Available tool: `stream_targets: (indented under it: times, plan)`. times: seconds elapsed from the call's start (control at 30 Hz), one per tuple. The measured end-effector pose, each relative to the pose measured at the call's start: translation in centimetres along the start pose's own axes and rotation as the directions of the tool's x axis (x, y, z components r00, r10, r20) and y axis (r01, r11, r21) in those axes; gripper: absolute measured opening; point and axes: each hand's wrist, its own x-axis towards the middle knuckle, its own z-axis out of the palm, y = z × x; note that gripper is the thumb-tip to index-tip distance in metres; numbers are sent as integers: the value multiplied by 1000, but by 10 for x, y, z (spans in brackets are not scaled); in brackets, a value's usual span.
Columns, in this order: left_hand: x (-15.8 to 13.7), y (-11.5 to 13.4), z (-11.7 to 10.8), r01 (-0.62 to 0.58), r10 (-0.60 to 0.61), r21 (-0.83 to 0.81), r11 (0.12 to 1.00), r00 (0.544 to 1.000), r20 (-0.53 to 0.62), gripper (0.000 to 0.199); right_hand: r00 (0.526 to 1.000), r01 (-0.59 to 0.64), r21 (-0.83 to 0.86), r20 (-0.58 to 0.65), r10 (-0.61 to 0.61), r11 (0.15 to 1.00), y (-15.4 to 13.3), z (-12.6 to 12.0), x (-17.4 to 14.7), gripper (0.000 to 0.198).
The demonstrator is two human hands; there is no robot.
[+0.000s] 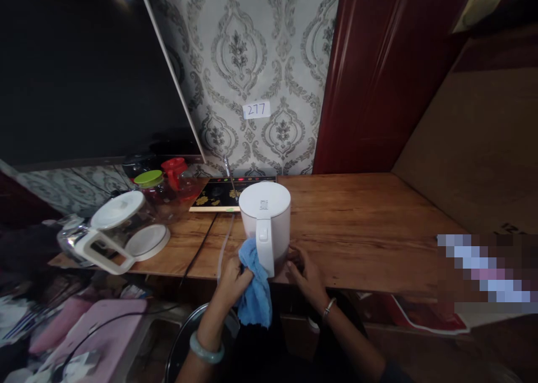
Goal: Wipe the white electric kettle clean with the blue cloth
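A white electric kettle (265, 203) stands upright at the front edge of the wooden table (348, 226), its handle facing me. My left hand (235, 279) is closed around a blue cloth (255, 301), which hangs down past the table edge and touches the kettle's lower left side by the handle. My right hand (306, 271) is at the kettle's lower right side, its fingers curled against the base; the fingertips are partly hidden behind the kettle.
Behind the kettle lies a black induction cooktop (216, 195) with a tap-like metal spout. To the left stand a glass pot with a white lid (120, 209), a round white base (148, 241), a green-lidded jar (149, 178) and a red-topped jug (179, 175). A cardboard box (474, 147) is at right.
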Motion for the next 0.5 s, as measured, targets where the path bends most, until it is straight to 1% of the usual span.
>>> stream_targets:
  times: [0.07, 0.13, 0.2, 0.23, 0.27, 0.3, 0.37, 0.43, 0.5]
  plan:
    - [0, -3, -1, 52, -51, -7, 999, 996, 76, 6, 1000, 5, -8, 2, -5, 1000, 0, 0, 0, 41]
    - [-2, -8, -3, 21, -27, 57, 998, 994, 108, 7, 1000, 12, -11, -1, -12, 1000, -2, 0, 0, 41]
    - [-4, -15, -4, -37, 20, 141, 989, 992, 121, 10, 1000, 19, -19, -10, -19, 1000, -2, 0, 0, 41]
    - [-5, -19, -5, -45, 26, 163, 986, 993, 116, 12, 1000, 21, -27, -15, -21, 999, -2, 0, 0, 41]
    - [-6, -23, -6, -28, 12, 161, 987, 995, 100, 14, 1000, 20, -34, -17, -20, 999, -2, 0, 0, 41]
    - [-7, -26, -7, 11, -20, 132, 991, 997, 68, 15, 1000, 16, -37, -18, -17, 999, -1, 0, 1, 41]
    - [-9, -30, -9, 129, -129, 10, 992, 991, -28, 16, 1000, 7, -19, -17, -7, 1000, 1, 1, 1, 42]
    - [-10, -31, -11, 222, -244, -162, 961, 962, -126, 16, 1000, -2, 40, -29, 3, 999, -1, 0, 0, 39]
    - [-12, -28, -14, 275, -341, -329, 903, 925, -165, 13, 999, -9, 104, -39, 13, 994, -11, -1, -3, 36]
